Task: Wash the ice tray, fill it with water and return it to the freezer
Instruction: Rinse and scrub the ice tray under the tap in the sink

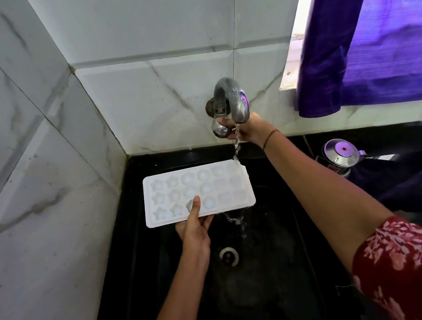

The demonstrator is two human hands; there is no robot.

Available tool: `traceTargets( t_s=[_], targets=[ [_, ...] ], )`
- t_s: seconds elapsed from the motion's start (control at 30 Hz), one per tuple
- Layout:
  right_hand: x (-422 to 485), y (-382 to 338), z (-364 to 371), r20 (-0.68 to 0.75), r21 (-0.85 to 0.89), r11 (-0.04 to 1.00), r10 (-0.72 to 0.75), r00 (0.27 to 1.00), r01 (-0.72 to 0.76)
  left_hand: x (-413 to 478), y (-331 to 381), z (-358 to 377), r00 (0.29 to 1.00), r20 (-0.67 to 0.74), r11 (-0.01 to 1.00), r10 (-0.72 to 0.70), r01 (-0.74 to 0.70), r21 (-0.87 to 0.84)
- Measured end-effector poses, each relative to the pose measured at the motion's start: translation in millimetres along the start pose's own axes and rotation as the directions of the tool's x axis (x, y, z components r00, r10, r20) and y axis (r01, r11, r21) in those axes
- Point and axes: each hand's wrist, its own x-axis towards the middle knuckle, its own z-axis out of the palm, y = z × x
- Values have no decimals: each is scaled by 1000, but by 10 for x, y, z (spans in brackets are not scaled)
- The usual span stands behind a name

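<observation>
White plastic ice tray (pixel 149 199), edge-pinched in your left hand (pixel 194 232), may tip under the water stream (pixel 237 145); your right hand (pixel 245 129) grips the chrome knob (pixel 219 129).

One white rectangular plastic ice tray (pixel 236 183), eighteen moulds in three rows of six. One curved chrome tap (pixel 229 94). One black sink (pixel 280 274), one round metal drain (pixel 228 255). One purple cloth curtain (pixel 379 31). One shiny steel kettle (pixel 340 155). Two hands: left hand (pixel 194 230), right hand (pixel 248 128).
</observation>
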Motion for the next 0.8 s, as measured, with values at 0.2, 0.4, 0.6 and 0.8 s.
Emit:
traceTargets(
  t_s=[0.2,0.4,0.6,0.8],
  targets=[
    [-56,3,13,-10,68,998,14,1000,-14,25,8,60,1000,17,1000,12,-12,3],
    [-48,6,24,-8,94,994,53,999,-52,8,12,82,1000,22,1000,1,-1,6],
    [-17,11,10,22,93,993,66,998,-68,-1,6,119,1000,30,1000,5,-5,7],
    [17,8,19,15,89,994,64,998,-65,36,5,166,1000,14,1000,6,-6,-6]
  ],
)
